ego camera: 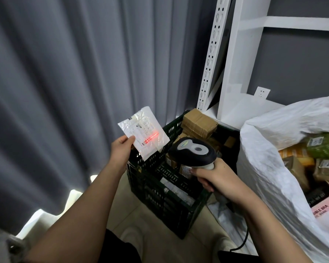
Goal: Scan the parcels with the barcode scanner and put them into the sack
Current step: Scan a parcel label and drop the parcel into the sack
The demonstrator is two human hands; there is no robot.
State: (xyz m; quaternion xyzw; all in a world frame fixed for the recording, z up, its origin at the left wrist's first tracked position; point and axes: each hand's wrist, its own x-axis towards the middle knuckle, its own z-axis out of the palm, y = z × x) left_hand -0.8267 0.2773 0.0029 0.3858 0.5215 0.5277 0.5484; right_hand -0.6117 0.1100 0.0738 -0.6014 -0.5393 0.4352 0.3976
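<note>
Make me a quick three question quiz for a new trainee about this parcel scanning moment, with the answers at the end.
1. True or false: the red scan line falls on the label of the white parcel.
2. Which hand holds the barcode scanner? A) left hand B) right hand C) neither
3. Fill in: the cardboard boxes waiting to be scanned sit in a dark green ______, left of the white sack.

Key:
1. True; the line crosses the barcode low on the label.
2. B; the left hand pinches the parcel's lower-left edge.
3. Crate.
</note>
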